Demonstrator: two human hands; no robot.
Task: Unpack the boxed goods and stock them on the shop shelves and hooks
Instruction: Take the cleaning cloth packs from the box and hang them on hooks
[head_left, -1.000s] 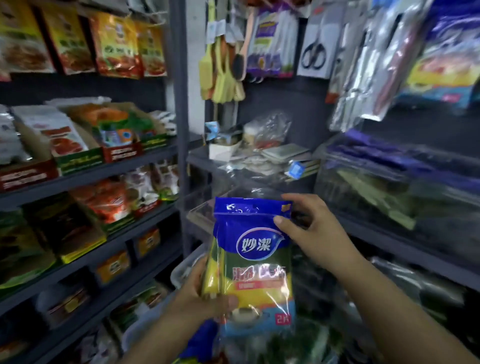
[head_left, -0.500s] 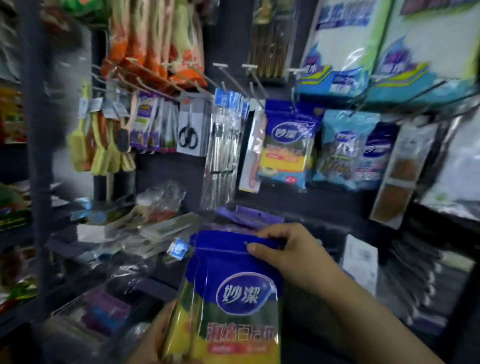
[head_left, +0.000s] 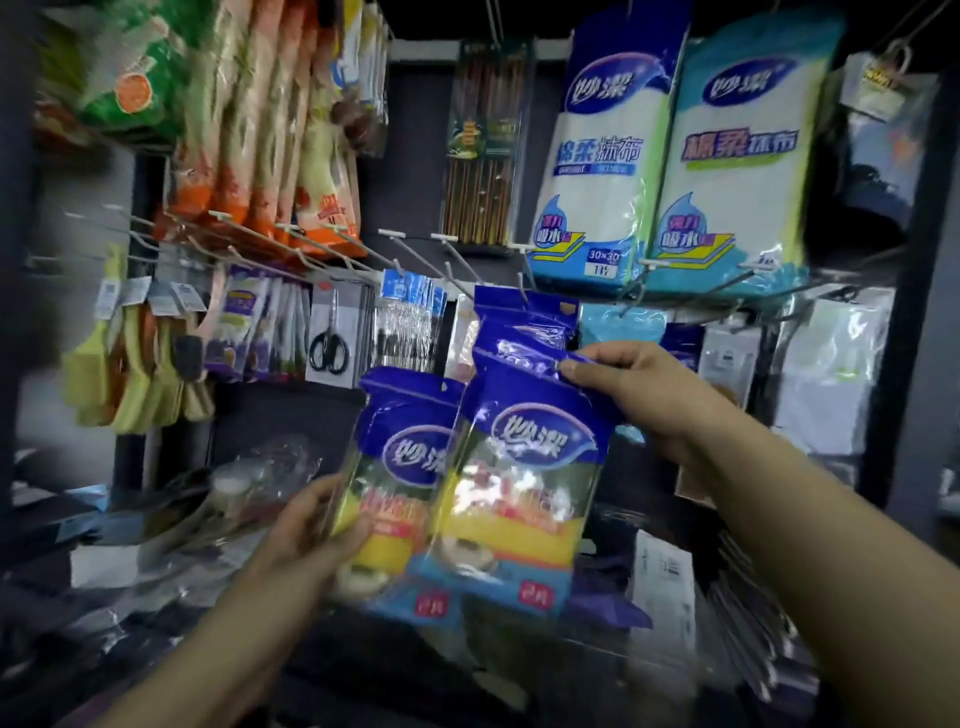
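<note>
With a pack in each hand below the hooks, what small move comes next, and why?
Probably lift the right pack so its header slips onto the hook holding a matching pack. The right hand already pinches its top just below; the left hand holds the spare pack lower.

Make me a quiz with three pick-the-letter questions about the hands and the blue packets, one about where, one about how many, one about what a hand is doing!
1. Where do the scissors hang?
A. Left of the packets in the hands
B. Right of them
C. On the floor

2. How many blue-topped packets are in the hands?
A. One
B. Two
C. Five

3. What is the right hand doing?
A. Hanging idle
B. Pressing flat on a shelf
C. Pinching a packet's top

Answers:
1. A: the scissors hang on a hook to the left.
2. B: the left hand grips the left packet low down, and the right packet sits beside it.
3. C: thumb and fingers pinch the blue top edge.
</note>
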